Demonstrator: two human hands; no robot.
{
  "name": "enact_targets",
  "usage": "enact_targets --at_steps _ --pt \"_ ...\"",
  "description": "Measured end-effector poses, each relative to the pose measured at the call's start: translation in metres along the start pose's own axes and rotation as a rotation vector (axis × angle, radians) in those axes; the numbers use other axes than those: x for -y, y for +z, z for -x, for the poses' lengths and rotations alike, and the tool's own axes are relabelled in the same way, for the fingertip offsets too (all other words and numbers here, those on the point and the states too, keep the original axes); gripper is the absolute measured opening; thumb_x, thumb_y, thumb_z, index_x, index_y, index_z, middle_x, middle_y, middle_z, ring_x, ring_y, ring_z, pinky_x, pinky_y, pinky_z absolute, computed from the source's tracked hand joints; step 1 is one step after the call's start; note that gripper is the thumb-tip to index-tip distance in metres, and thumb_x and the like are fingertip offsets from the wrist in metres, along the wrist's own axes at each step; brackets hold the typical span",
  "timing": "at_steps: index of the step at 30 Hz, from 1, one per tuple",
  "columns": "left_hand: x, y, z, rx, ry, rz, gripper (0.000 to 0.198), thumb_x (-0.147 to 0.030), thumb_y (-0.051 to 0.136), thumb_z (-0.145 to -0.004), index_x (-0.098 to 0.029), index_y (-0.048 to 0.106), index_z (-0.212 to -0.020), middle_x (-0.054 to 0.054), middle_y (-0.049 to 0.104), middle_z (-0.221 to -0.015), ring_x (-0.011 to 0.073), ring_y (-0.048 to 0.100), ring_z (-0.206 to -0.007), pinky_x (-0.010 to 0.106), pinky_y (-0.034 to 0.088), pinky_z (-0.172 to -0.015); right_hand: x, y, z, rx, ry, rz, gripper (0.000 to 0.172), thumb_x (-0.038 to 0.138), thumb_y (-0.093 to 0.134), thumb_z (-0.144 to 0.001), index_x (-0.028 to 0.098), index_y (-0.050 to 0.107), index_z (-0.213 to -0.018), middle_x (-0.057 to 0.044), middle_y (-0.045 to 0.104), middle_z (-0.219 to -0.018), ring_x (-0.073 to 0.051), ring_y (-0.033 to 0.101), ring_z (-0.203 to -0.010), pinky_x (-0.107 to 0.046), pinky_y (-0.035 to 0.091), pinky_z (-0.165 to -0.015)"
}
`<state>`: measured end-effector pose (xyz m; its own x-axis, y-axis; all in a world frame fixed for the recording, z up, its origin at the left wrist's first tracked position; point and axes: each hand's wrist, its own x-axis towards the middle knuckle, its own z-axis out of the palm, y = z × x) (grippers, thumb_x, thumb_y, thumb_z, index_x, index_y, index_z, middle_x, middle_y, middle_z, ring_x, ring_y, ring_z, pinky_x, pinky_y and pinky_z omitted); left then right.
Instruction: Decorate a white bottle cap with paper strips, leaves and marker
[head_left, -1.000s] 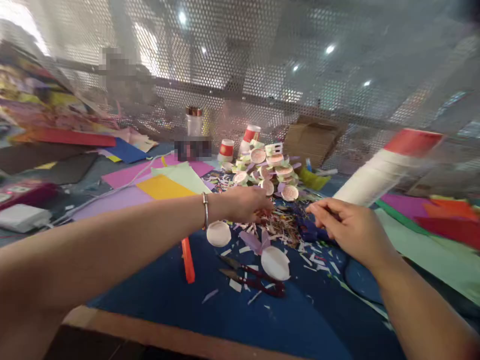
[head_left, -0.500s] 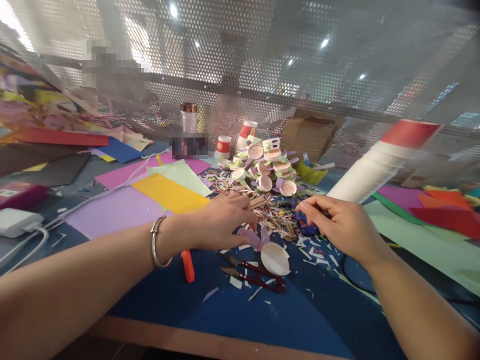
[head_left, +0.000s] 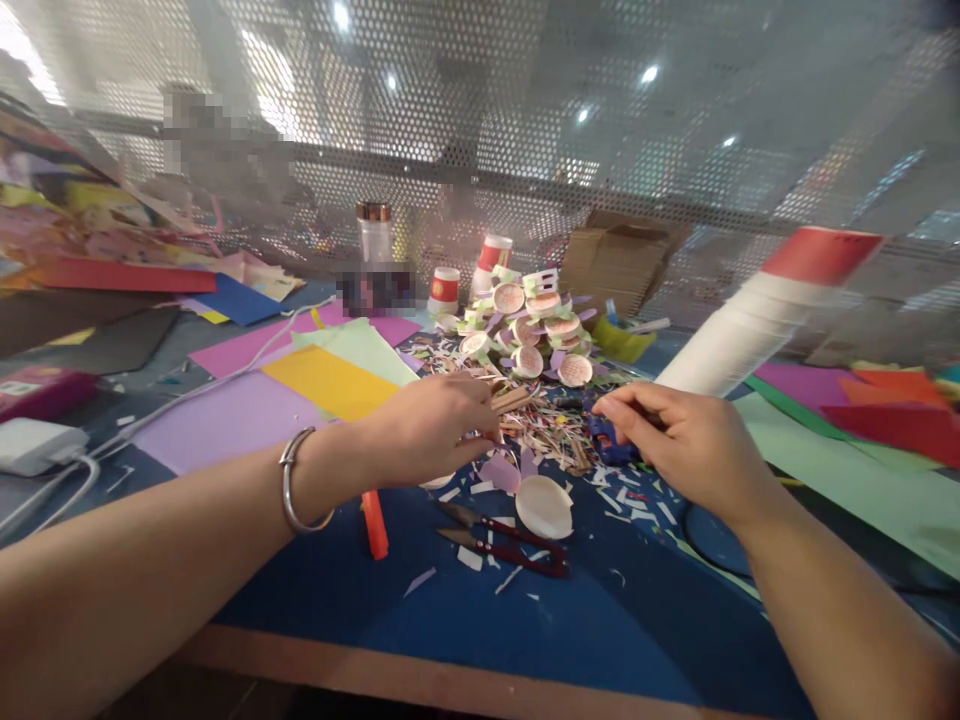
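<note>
Left hand [head_left: 442,430]: curled near paper scraps [head_left: 559,432], grip unreadable to me. Right hand [head_left: 679,435]: fingertips together, beside blue object [head_left: 611,443].

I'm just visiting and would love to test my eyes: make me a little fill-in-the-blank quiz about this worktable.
1. The arm of the right hand shows no jewellery, while a silver bracelet circles the ____ wrist.
2. The tall, leaning stack of cups is white along its length but ____ at its top end.
3. The open snips lie on a tabletop coloured dark ____.

Missing words: left; red; blue.
</note>
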<state>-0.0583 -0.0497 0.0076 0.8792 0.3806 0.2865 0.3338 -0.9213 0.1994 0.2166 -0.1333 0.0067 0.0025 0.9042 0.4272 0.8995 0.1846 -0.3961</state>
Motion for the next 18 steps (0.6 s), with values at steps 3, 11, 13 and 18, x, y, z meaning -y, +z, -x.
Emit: enact_targets --at_steps 3,11,13,18 --pt "-0.004 -0.003 -0.001 0.007 -0.03 -0.163 0.023 -0.019 0.055 -0.095 -0.018 0.076 -0.085 0.007 0.07 -0.091 0.0219 0.063 -0.091 0.036 0.049 -0.08 0.003 0.0 0.0 0.025 -0.018 0.0 0.03 0.044 0.054 -0.096 0.022 0.07 -0.085 0.001 0.063 -0.061 -0.013 0.05 -0.05 -0.028 0.037 -0.051" --pt "-0.015 0.001 0.002 0.144 -0.021 -0.047 0.021 -0.027 0.057 -0.097 -0.02 0.076 -0.1 0.008 0.068 -0.102 0.0215 0.062 -0.097 0.036 0.047 -0.086 0.026 0.001 0.004 0.314 -0.095 -0.031 0.034 0.046 0.052 -0.099 0.022 0.067 -0.081 0.001 0.064 -0.066 -0.012 0.051 -0.055 -0.025 0.037 -0.053" --pt "-0.015 0.003 0.004 0.148 0.005 0.0 0.019 -0.024 0.059 -0.095 -0.021 0.076 -0.101 0.007 0.067 -0.104 0.0211 0.061 -0.098 0.036 0.047 -0.086 0.032 0.003 0.006 0.442 -0.111 0.005 0.032 0.044 0.051 -0.1 0.022 0.069 -0.084 0.001 0.065 -0.067 -0.013 0.054 -0.058 -0.026 0.036 -0.054" --pt "-0.012 0.004 0.005 0.18 0.009 0.069 0.015 -0.016 0.061 -0.088 -0.021 0.074 -0.094 0.006 0.064 -0.104 0.0217 0.059 -0.101 0.037 0.046 -0.091 0.038 0.004 0.009 0.602 -0.129 0.037 0.033 0.04 0.051 -0.1 0.021 0.067 -0.079 0.0 0.064 -0.064 -0.015 0.056 -0.059 -0.027 0.035 -0.054"
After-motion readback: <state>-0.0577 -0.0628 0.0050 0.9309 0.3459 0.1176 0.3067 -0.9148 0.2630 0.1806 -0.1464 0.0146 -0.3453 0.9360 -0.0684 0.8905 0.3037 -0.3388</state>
